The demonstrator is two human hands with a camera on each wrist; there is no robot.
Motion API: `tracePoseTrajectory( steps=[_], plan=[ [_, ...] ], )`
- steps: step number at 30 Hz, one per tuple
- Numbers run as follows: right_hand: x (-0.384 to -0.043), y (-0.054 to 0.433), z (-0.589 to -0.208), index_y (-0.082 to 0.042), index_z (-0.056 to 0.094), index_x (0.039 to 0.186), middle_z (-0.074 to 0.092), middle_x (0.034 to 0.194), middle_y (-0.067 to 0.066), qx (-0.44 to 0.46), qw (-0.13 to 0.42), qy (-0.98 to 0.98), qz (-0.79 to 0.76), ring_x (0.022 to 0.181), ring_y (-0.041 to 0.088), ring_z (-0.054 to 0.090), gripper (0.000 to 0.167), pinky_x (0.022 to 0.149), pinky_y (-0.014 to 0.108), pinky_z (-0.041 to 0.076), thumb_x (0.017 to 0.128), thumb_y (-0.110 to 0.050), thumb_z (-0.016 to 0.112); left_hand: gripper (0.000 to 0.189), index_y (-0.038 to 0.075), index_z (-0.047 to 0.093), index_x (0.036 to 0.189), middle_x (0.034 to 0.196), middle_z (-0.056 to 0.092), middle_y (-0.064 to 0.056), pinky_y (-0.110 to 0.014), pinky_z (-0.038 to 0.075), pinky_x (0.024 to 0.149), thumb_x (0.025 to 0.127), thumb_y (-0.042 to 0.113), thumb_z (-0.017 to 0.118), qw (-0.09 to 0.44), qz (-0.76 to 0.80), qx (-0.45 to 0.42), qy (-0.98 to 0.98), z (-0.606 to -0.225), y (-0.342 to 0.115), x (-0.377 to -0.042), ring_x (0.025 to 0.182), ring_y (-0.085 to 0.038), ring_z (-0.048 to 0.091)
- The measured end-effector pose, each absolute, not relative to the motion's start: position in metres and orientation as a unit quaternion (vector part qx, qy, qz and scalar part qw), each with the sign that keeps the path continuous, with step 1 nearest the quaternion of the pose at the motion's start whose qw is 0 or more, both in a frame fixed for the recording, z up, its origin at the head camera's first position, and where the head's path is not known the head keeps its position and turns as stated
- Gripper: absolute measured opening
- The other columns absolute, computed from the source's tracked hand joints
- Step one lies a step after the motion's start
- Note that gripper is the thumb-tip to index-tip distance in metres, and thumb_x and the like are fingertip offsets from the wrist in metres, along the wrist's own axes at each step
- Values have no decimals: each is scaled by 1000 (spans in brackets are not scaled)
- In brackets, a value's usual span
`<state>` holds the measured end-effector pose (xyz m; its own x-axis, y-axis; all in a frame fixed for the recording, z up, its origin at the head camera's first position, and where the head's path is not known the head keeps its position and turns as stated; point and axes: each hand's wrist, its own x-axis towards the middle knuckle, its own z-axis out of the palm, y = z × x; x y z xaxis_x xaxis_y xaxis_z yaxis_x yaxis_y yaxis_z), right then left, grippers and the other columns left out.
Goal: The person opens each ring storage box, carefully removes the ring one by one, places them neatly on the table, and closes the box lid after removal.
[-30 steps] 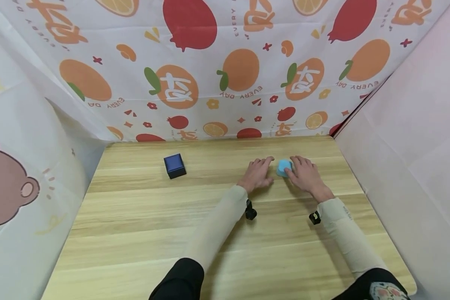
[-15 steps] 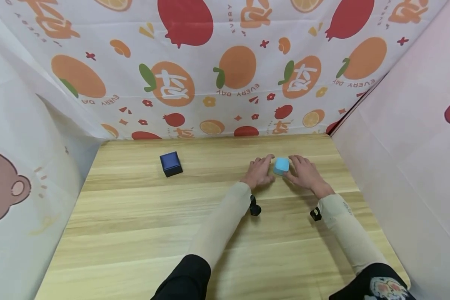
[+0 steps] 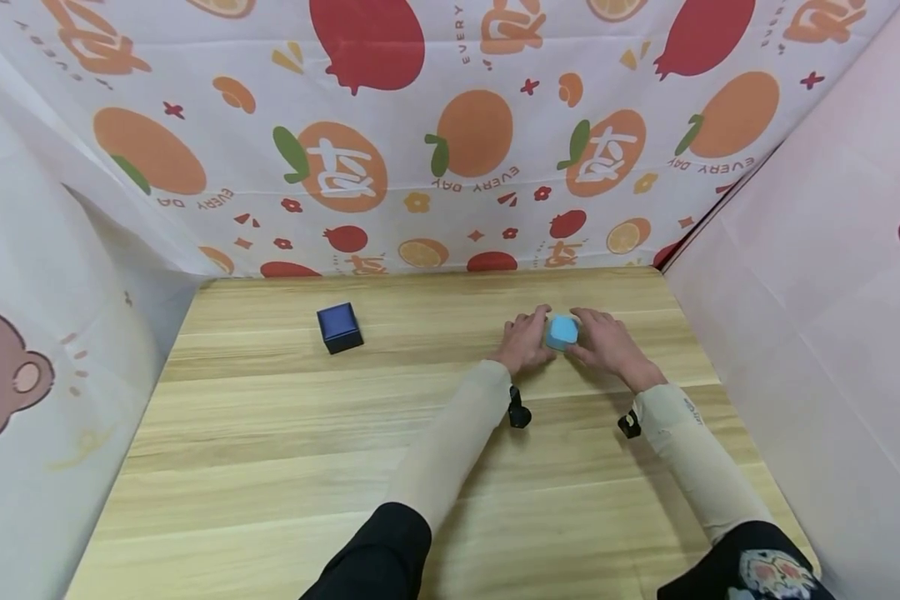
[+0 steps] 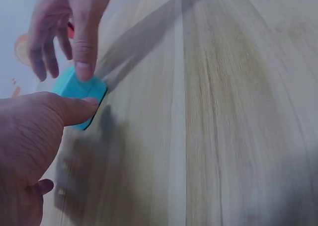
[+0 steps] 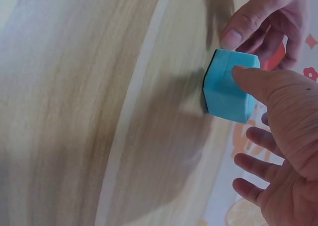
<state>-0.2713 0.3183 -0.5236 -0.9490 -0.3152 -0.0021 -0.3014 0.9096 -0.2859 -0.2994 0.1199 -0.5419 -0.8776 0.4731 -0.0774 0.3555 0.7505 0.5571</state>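
A small light-blue box point(image 3: 562, 332) with rounded corners and a dark lower edge sits on the wooden table between both hands. My left hand point(image 3: 523, 340) is at its left side, thumb toward the near corner and index finger toward the far one. From the right, my right hand point(image 3: 607, 343) frames it the same way. In the right wrist view the right thumb point(image 5: 258, 82) lies across the box's face, with the other fingers spread loosely. The left thumb point(image 4: 74, 109) overlaps the box in the left wrist view. Parts of the fingers behind the box are hidden.
A dark blue square box point(image 3: 340, 327) stands on the wooden table point(image 3: 292, 450) at the far left. A fruit-printed cloth point(image 3: 412, 142) rises along the back edge, and pale cloth walls flank both sides. A small black wrist camera point(image 3: 519, 410) hangs at the left cuff.
My left hand has moved right, closer to the light-blue box. The box has turned slightly, and my right thumb has shifted from over its top to its near corner.
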Motion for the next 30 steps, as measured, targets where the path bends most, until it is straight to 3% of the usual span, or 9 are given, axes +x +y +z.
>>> tracePoseTrajectory(
  steps=[11, 23, 30],
  plan=[
    [-279, 312, -525, -3, 44, 148, 58, 140, 27, -179, 28, 973, -141, 123, 45, 60, 69, 101, 61, 48, 90, -24, 77, 82, 23, 25, 155, 150, 57, -2, -47, 33, 110, 91, 25, 77, 113, 268, 201, 935, -546, 130, -303, 139, -31, 45],
    [-272, 313, -525, -2, 39, 151, 53, 147, 25, -169, 62, 968, -177, 133, 44, 53, 72, 109, 59, 44, 92, -22, 75, 82, 25, 30, 153, 147, 59, -4, -44, 38, 104, 88, 25, 80, 96, 262, 205, 938, -551, 136, -297, 128, -28, 52],
    [-272, 314, -526, -3, 36, 153, 51, 150, 24, -176, 71, 961, -202, 136, 43, 51, 74, 111, 59, 43, 93, -22, 74, 85, 27, 25, 155, 146, 61, 0, -40, 38, 101, 89, 26, 79, 77, 261, 204, 940, -556, 136, -293, 129, -26, 52]
  ],
)
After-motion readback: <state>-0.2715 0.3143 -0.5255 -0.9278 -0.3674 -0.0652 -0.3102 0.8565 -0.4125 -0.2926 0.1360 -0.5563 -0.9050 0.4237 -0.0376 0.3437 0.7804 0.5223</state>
